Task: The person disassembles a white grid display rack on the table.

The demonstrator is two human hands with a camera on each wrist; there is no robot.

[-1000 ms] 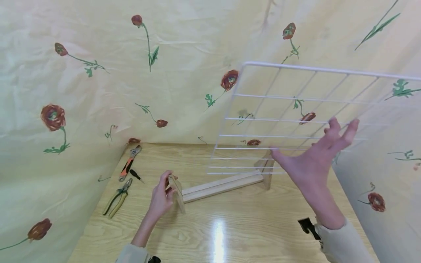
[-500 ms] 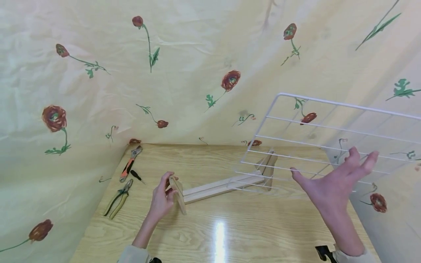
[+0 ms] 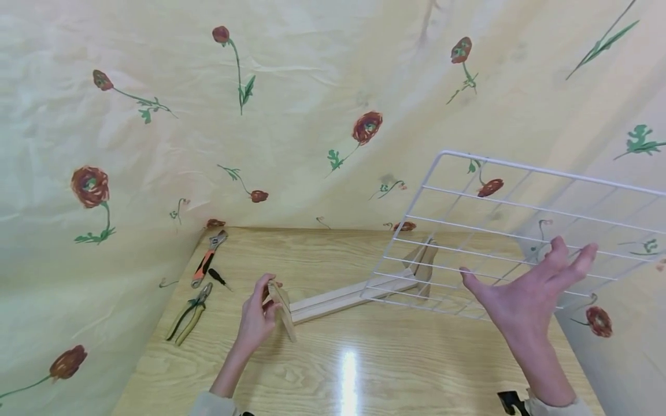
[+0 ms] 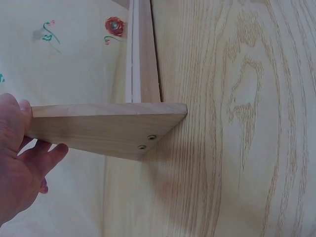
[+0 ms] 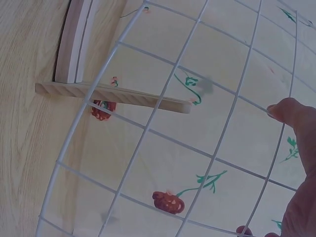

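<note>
Left hand (image 3: 256,315) pinches the raised end of the left end panel (image 4: 98,129) of a pale wooden stand (image 3: 354,293), thumb and fingers closed about the board. The stand is on the wood-grain surface (image 3: 312,370), its rails running obliquely from the left end panel to the right end panel (image 5: 126,95). Two screw heads (image 4: 152,138) show near the lower corner of the left panel's outer face. Right hand (image 3: 528,300) holds a white wire grid (image 5: 214,157), thumb and fingers spread wide apart, the thumb tip meeting a wire and other fingertips showing at the lower wires. The grid is raised and tilted; in the head view its lower left part overlaps the right end panel and adjoining rail. Whether grid and stand touch cannot be told. To the left of the stand, well apart from the grid, lie an adjustable wrench (image 3: 209,259) with orange-and-black handle, a black-handled screwdriver (image 3: 218,278) just beside it, and pliers (image 3: 190,315) nearer the person. Flower-printed sheeting (image 3: 291,144) encloses the rear and both sides.
</note>
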